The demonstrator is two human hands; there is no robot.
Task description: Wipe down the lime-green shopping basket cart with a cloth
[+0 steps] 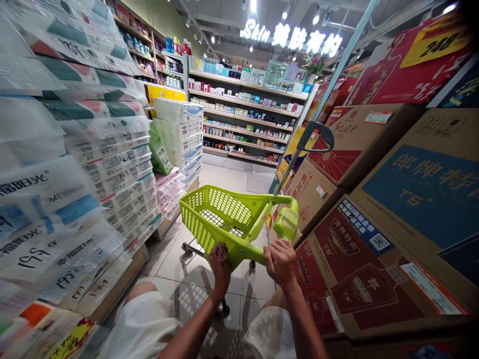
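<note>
A lime-green plastic shopping cart [228,209] with a slotted basket stands in front of me on small dark casters. The basket's slotted floor shows, with light tiles visible through it. My right hand [280,262] wraps around the green push handle at its near right side. My left hand [220,259] is closed at the near left end of the handle, against the back of the basket; its fingertips are partly in shadow. A green moulded holder [286,223] sits on the handle frame just beyond my right hand.
Tall stacks of wrapped paper packs [123,169] line the left side. Printed cartons [374,254] are piled close on the right. A dark loop handle [316,137] on a pole rises by them. Ahead, tiled floor [235,172] leads to stocked shelves [247,107].
</note>
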